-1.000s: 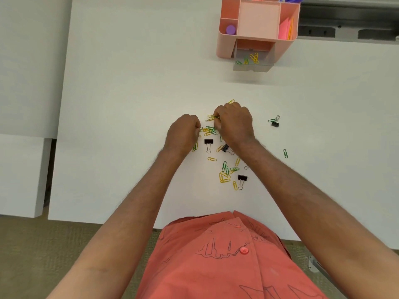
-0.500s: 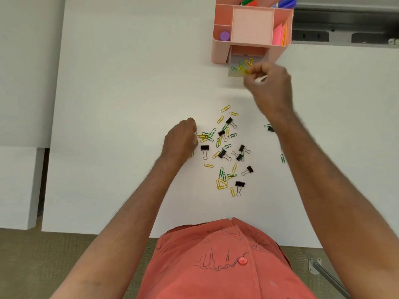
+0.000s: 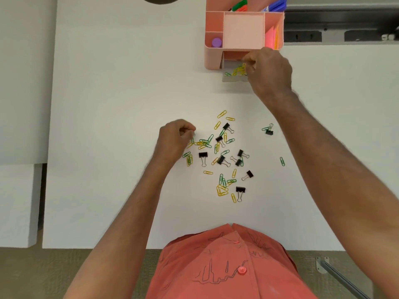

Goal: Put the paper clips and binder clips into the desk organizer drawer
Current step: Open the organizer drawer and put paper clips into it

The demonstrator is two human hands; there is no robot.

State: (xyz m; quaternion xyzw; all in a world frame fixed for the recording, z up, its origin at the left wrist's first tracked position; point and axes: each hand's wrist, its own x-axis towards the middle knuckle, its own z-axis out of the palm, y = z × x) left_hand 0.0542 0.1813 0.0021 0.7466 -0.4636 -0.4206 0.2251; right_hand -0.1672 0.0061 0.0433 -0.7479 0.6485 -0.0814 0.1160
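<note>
A pink desk organizer [image 3: 212, 58] stands at the back of the white table, its clear drawer [image 3: 234, 78] pulled out with several yellow and green paper clips inside. My right hand [image 3: 268, 71] hovers over the drawer's right side, fingertips curled and pinching yellow paper clips [image 3: 243, 66]. A scattered pile of yellow and green paper clips [image 3: 223, 187] and black binder clips [image 3: 203, 155] lies mid-table. My left hand [image 3: 173, 138] rests at the pile's left edge, fingers curled, pinching a green paper clip [image 3: 192, 139].
A stray binder clip with a green paper clip [image 3: 268, 130] and a lone green paper clip [image 3: 282, 161] lie to the right under my right forearm. The organizer's top holds markers [image 3: 273, 5], a purple cap [image 3: 216, 42] and sticky notes [image 3: 272, 37]. The table [image 3: 108, 104] ends near my body.
My right hand lifted yellow clips from the pile and carried them back to the drawer. My left hand stayed at the pile's left edge.
</note>
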